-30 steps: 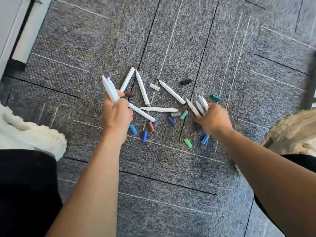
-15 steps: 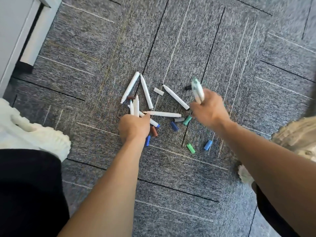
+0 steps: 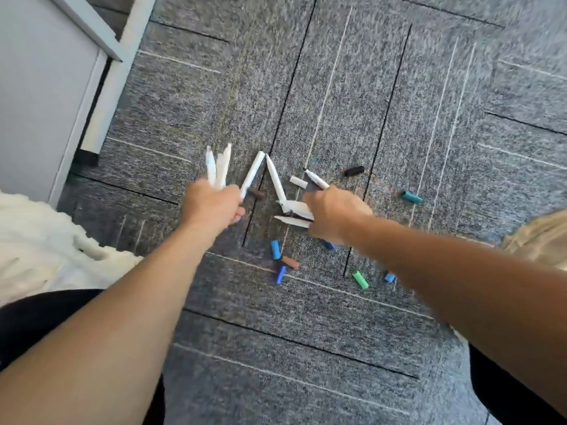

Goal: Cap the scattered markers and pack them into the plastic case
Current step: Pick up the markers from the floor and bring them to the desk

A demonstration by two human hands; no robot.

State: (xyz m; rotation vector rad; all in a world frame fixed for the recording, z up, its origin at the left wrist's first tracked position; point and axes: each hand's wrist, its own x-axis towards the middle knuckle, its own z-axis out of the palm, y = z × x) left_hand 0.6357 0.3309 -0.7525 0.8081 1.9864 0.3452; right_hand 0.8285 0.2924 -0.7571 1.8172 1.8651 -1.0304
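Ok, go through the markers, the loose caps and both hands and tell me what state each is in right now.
left hand: closed around a bundle of white markers, tips up
right hand: gripping several markers, one black-tipped marker uncapped
two white markers: lying on the carpet, forming an upside-down V
black cap: loose, off its marker
teal cap: loose
green cap: loose
brown cap: loose
plastic case: not in view

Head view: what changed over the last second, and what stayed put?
The left hand dipped to the pile and rose again with its bundle of white markers. The right hand moved left, now gripping several markers, including a black-tipped one. The loose caps and black cap stayed on the carpet.
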